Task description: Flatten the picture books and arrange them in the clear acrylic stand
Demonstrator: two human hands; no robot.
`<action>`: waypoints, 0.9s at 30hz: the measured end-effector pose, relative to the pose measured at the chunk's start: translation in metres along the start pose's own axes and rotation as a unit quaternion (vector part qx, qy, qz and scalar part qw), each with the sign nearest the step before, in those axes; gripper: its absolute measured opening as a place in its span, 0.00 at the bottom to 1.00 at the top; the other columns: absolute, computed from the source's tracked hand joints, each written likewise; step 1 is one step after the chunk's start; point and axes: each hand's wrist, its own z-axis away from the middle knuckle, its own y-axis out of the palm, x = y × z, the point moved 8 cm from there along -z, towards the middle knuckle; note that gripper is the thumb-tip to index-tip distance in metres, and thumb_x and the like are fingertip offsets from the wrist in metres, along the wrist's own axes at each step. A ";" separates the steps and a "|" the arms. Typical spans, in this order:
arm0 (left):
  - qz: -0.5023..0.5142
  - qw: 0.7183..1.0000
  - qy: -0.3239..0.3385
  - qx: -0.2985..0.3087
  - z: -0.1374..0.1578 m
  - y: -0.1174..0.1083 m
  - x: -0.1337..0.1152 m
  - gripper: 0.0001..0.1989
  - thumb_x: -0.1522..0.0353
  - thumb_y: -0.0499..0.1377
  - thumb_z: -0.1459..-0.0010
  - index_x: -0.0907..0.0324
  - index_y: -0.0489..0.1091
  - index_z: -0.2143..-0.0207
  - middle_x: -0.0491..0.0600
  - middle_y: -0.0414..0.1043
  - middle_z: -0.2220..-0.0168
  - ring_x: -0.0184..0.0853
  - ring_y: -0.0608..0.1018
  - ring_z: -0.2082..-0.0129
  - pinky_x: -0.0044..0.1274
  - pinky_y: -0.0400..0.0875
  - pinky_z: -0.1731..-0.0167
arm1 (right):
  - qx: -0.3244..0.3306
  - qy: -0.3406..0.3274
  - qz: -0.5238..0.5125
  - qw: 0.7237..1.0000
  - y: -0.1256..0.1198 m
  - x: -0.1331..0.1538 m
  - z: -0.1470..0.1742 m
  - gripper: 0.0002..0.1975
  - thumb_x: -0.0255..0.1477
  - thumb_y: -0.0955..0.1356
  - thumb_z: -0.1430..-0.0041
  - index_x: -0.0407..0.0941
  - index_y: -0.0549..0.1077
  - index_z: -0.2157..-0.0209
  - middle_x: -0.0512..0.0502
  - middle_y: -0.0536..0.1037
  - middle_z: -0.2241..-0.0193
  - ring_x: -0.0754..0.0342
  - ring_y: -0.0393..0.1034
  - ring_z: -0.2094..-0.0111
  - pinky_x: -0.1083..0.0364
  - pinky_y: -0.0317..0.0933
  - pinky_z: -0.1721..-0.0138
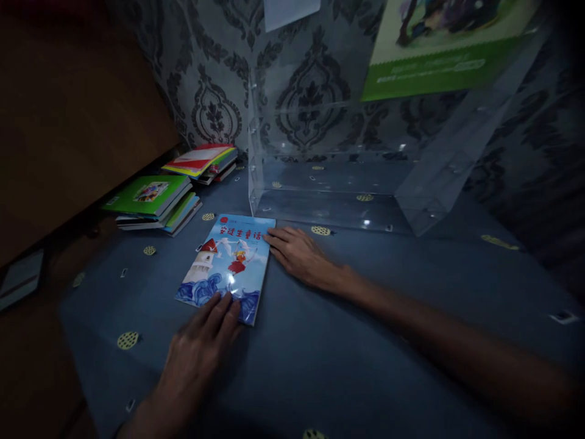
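A light-blue children's book (233, 256) lies flat on the dark blue tablecloth, its cover showing a white tower with a red roof, waves and a small figure. My left hand (203, 338) rests its outstretched fingertips on the book's lower edge. At the book's upper right edge, my right hand (297, 253) lies palm down with its fingers stretched out, the fingertips touching the edge. Neither hand is wrapped around anything.
Beyond the book stands a clear acrylic rack (329, 207), with a green-and-cream book (425, 70) high on it. Two stacks sit at the back left: one topped by a green book (150, 194), another by a red-and-yellow book (201, 158). Patterned wallpaper (214, 113) covers the wall behind.
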 end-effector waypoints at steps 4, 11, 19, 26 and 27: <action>0.046 0.998 -0.005 0.033 -0.014 -0.012 0.006 0.18 0.63 0.49 0.28 0.64 0.74 0.50 0.56 0.81 0.53 0.45 0.82 0.55 0.34 0.82 0.65 | -0.002 0.001 -0.021 1.000 -0.002 0.002 0.000 0.19 0.29 0.61 0.29 0.40 0.72 0.42 0.33 0.74 0.42 0.39 0.67 0.41 0.37 0.59 0.41; 0.073 0.993 0.061 0.073 -0.029 -0.010 0.007 0.17 0.61 0.52 0.30 0.63 0.72 0.49 0.58 0.79 0.51 0.46 0.81 0.54 0.39 0.78 0.56 | -0.038 -0.066 -0.049 0.996 -0.009 0.027 0.011 0.16 0.28 0.59 0.28 0.42 0.75 0.49 0.36 0.78 0.46 0.41 0.66 0.43 0.41 0.59 0.45; 0.080 0.983 0.127 0.103 -0.029 -0.006 0.009 0.19 0.62 0.50 0.28 0.62 0.70 0.43 0.59 0.78 0.48 0.45 0.81 0.52 0.35 0.79 0.56 | -0.002 -0.063 -0.069 0.996 -0.012 0.036 0.013 0.16 0.28 0.59 0.27 0.44 0.75 0.49 0.37 0.77 0.45 0.43 0.66 0.43 0.42 0.59 0.44; 0.154 0.976 0.106 0.113 -0.036 -0.009 0.025 0.18 0.61 0.51 0.28 0.58 0.74 0.46 0.54 0.81 0.52 0.42 0.83 0.57 0.33 0.81 0.60 | -0.029 -0.086 -0.089 0.992 -0.010 0.035 0.014 0.16 0.29 0.60 0.28 0.45 0.76 0.49 0.40 0.77 0.46 0.43 0.66 0.43 0.41 0.61 0.44; 0.171 0.973 0.104 0.113 -0.038 -0.009 0.028 0.18 0.60 0.51 0.29 0.58 0.75 0.47 0.53 0.82 0.53 0.41 0.84 0.58 0.32 0.81 0.60 | -0.030 -0.092 -0.093 0.991 -0.011 0.036 0.015 0.16 0.29 0.60 0.28 0.44 0.76 0.49 0.40 0.78 0.47 0.42 0.66 0.43 0.40 0.61 0.45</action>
